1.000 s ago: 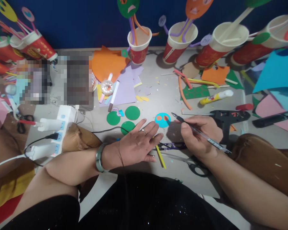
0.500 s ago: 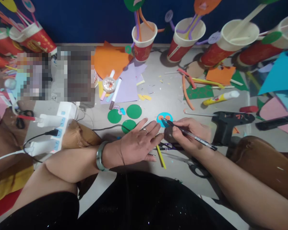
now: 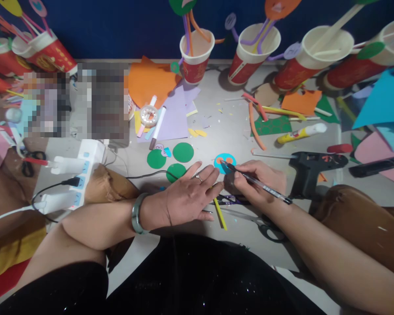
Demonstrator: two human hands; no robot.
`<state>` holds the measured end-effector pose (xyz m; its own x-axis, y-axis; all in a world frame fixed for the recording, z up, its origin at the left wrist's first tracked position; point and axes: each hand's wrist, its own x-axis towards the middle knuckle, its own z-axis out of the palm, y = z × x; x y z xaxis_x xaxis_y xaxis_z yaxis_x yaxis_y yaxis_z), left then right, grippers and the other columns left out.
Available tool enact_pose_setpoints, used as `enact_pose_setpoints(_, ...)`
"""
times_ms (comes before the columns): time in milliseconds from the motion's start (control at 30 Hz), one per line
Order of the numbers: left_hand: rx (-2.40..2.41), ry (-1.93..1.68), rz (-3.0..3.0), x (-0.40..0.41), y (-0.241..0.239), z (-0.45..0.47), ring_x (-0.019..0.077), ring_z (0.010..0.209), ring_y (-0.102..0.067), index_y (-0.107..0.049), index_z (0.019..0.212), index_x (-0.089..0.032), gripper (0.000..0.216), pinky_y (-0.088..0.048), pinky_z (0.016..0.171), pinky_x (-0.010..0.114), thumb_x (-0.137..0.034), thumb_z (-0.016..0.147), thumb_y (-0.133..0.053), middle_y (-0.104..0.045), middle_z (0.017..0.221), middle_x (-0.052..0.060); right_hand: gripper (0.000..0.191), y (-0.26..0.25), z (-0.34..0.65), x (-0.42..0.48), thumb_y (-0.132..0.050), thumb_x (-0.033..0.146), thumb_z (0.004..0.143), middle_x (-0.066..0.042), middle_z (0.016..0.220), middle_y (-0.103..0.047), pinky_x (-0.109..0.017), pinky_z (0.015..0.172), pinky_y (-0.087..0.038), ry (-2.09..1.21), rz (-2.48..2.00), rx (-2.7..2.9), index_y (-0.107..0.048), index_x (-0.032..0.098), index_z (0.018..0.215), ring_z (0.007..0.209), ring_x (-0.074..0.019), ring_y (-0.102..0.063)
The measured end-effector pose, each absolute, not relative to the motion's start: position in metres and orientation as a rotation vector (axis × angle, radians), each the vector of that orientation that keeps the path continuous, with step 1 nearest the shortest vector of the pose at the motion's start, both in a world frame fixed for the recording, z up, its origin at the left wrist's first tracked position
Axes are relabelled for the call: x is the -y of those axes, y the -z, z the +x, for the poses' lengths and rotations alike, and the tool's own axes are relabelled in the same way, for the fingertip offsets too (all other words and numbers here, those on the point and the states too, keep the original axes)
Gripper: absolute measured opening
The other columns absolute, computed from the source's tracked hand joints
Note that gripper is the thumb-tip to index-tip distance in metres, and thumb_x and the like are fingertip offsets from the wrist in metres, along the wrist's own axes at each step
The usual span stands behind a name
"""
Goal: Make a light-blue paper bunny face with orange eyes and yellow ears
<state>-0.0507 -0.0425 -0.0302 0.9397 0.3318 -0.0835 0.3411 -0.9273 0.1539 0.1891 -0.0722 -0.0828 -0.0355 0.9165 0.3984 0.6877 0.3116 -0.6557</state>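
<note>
R hand (image 3: 263, 175) pinching pen (image 3: 269, 189); tip shifted from right of blue disc (image 3: 225, 156) onto its left orange spot (image 3: 219, 160) vs 1s ago; prob. marking now; disc on table (image 3: 216, 138); L hand (image 3: 185, 199) splayed at disc's near-left edge, nothing visibly gripped.

This looks like a craft workspace: a tabletop (image 3: 221, 133) strewn with cut coloured paper (image 3: 153, 85), an orange-spotted blue disc (image 3: 224, 155), 3 green discs (image 3: 183, 152), scissors (image 3: 262, 229), markers (image 3: 158, 127), a glue gun (image 3: 302, 177) and paper cups (image 3: 196, 70) holding paper-faced figures (image 3: 279, 8).
</note>
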Motion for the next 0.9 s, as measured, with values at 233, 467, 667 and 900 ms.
enact_pose_setpoints(233,-0.520,0.102,2.928,0.0422,0.0273,-0.0503,0.0374,0.153,-0.042,-0.044,0.152,-0.007,0.089,-0.027,0.128,0.057,-0.069,0.092,-0.065,-0.047,0.159,0.027,0.011,0.0837,0.1885,0.0722,-0.064,0.035,0.091,0.000,0.070,-0.073,-0.029,0.057,-0.054,-0.383,-1.472,1.792,-0.070,0.026,0.092,0.054,-0.0162,-0.066)
enact_pose_setpoints(467,-0.534,0.131,2.921,0.0425,0.0256,-0.0492,0.0374,0.153,-0.041,-0.045,0.152,-0.006,0.091,-0.028,0.128,0.057,-0.068,0.090,-0.069,-0.046,0.161,0.028,0.013,0.0835,0.1888,0.0715,-0.064,0.038,0.091,0.000,0.071,-0.074,-0.029,0.055,-0.054,-0.353,-1.465,1.796,-0.070,0.027,0.092,0.054,-0.0163,-0.067)
enact_pose_setpoints(667,-0.534,0.094,2.923,0.0421,0.0255,-0.0494,0.0370,0.152,-0.042,-0.046,0.150,-0.006,0.091,-0.029,0.128,0.056,-0.070,0.089,-0.068,-0.048,0.158,0.028,0.008,0.0831,0.1895,0.0731,-0.065,0.035,0.091,0.001,0.070,-0.073,-0.029,0.055,-0.054,-0.376,-1.448,1.794,-0.069,0.027,0.092,0.054,-0.0162,-0.066)
enact_pose_setpoints(900,-0.522,0.040,2.977,0.0437,0.0319,-0.0509,0.0385,0.147,-0.045,-0.048,0.150,-0.006,0.091,-0.030,0.126,0.057,-0.072,0.090,-0.066,-0.050,0.156,0.027,0.006,0.0746,0.1897,0.0735,-0.064,0.031,0.090,0.001,0.070,-0.073,-0.030,0.058,-0.055,-0.451,-1.468,1.827,-0.068,0.027,0.093,0.055,-0.0174,-0.067)
